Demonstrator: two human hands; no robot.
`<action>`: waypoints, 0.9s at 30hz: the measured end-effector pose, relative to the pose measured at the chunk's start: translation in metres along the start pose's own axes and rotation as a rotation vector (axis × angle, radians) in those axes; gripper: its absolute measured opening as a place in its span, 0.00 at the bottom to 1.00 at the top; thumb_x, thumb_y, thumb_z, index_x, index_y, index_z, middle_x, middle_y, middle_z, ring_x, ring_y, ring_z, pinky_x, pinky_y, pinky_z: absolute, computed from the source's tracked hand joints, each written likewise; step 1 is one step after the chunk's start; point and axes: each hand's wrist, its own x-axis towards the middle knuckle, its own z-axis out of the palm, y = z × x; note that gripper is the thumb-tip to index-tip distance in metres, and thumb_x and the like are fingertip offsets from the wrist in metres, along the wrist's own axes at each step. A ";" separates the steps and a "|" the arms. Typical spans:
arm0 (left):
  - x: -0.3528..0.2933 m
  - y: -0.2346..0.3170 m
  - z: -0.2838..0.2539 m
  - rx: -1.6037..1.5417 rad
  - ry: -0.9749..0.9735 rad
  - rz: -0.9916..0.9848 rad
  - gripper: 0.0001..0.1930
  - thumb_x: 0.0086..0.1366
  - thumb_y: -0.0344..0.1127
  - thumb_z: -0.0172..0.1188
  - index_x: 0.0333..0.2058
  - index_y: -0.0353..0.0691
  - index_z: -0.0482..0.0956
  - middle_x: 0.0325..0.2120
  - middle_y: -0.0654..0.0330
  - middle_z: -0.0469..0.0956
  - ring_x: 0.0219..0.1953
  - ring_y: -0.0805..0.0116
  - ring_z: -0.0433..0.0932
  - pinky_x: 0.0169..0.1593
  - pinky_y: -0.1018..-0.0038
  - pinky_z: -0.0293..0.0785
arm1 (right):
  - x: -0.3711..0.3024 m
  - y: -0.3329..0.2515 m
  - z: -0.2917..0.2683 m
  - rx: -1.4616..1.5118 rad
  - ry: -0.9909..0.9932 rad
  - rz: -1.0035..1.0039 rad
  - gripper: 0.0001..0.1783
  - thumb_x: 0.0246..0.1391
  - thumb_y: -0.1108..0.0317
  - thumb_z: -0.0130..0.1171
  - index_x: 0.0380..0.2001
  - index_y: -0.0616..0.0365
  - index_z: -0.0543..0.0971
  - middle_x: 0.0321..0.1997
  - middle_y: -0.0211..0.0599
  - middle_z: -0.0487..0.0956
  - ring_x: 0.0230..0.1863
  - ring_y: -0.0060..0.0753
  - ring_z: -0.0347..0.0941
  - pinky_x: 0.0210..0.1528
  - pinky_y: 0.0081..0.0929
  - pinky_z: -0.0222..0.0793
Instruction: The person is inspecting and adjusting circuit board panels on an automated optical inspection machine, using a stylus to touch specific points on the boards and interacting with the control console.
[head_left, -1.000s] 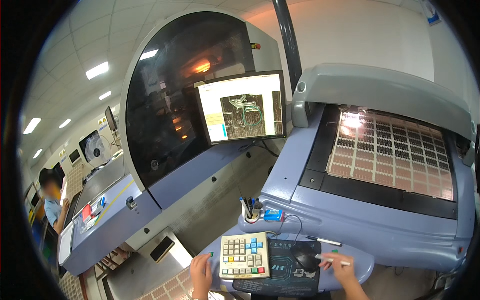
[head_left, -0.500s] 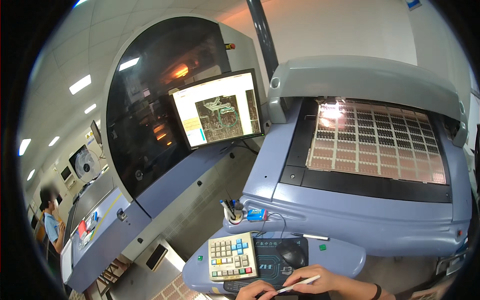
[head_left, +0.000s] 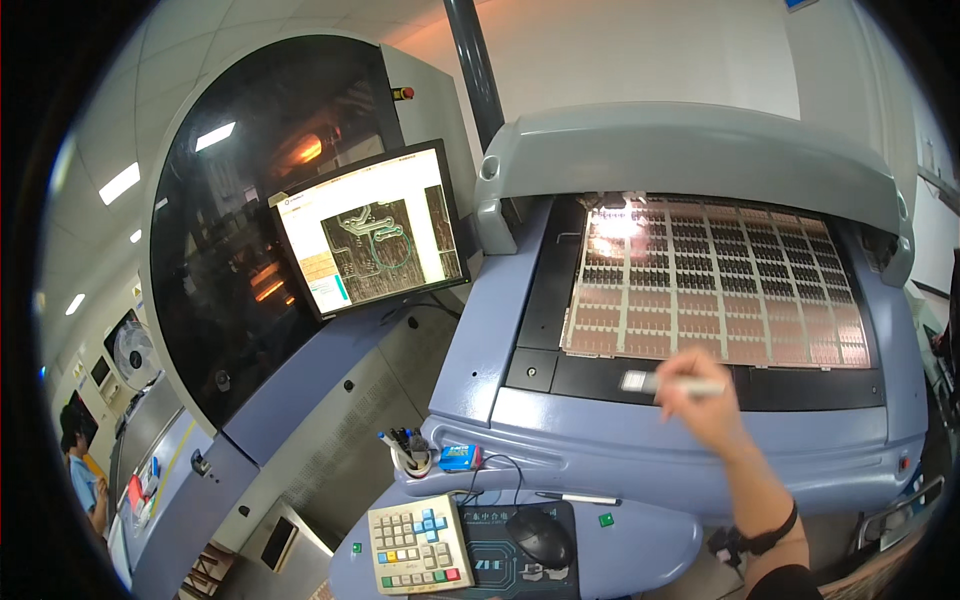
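Note:
My right hand (head_left: pixel 702 405) is raised over the front edge of the machine bed, its fingers closed around a white pen (head_left: pixel 640 381). Motion blurs the pen, which lies sideways in the grip with one end sticking out to the left. Just beyond the hand lies a copper-coloured circuit board panel (head_left: pixel 720 290) with rows of dark and pinkish patterns, flat on the bed. A black band circles my right wrist. My left hand is out of view.
A grey arched cover (head_left: pixel 700 150) spans the bed's far side. Left of it stands a lit monitor (head_left: pixel 370 230). On the blue shelf are a keypad (head_left: pixel 418 545), a black mouse (head_left: pixel 538 538), a pen cup (head_left: pixel 408 458) and a small blue box (head_left: pixel 460 457). A person stands far left.
My right hand has moved up from the shelf to the panel's front edge, carrying the pen. My left hand, which was also at the pen, has left the view. The view has shifted right.

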 end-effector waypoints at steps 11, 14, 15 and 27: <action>-0.013 -0.045 -0.002 0.161 0.462 -0.090 0.17 0.65 0.30 0.55 0.16 0.36 0.69 0.14 0.53 0.67 0.17 0.54 0.68 0.24 0.63 0.62 | 0.216 0.121 -0.103 -0.393 0.367 -0.004 0.14 0.65 0.64 0.52 0.50 0.54 0.78 0.38 0.29 0.82 0.28 0.14 0.73 0.28 0.15 0.69; -0.010 -0.051 0.003 0.254 0.454 -0.049 0.16 0.64 0.31 0.55 0.16 0.37 0.68 0.15 0.52 0.66 0.19 0.51 0.67 0.25 0.61 0.62 | 0.249 0.159 -0.104 -0.415 0.404 0.019 0.15 0.64 0.61 0.54 0.49 0.55 0.79 0.35 0.29 0.82 0.29 0.17 0.74 0.30 0.19 0.70; -0.007 -0.053 0.006 0.319 0.479 -0.021 0.16 0.64 0.32 0.55 0.17 0.38 0.67 0.16 0.52 0.66 0.19 0.50 0.66 0.26 0.60 0.61 | 0.260 0.171 -0.109 -0.411 0.392 0.023 0.15 0.64 0.61 0.54 0.49 0.55 0.79 0.35 0.29 0.82 0.29 0.17 0.74 0.30 0.19 0.70; -0.008 -0.075 0.018 0.581 0.515 0.069 0.16 0.65 0.39 0.53 0.19 0.40 0.66 0.17 0.51 0.65 0.21 0.47 0.66 0.26 0.57 0.60 | 0.321 0.219 -0.120 -0.616 0.501 -0.017 0.16 0.59 0.53 0.58 0.40 0.51 0.83 0.30 0.43 0.83 0.35 0.38 0.81 0.39 0.33 0.72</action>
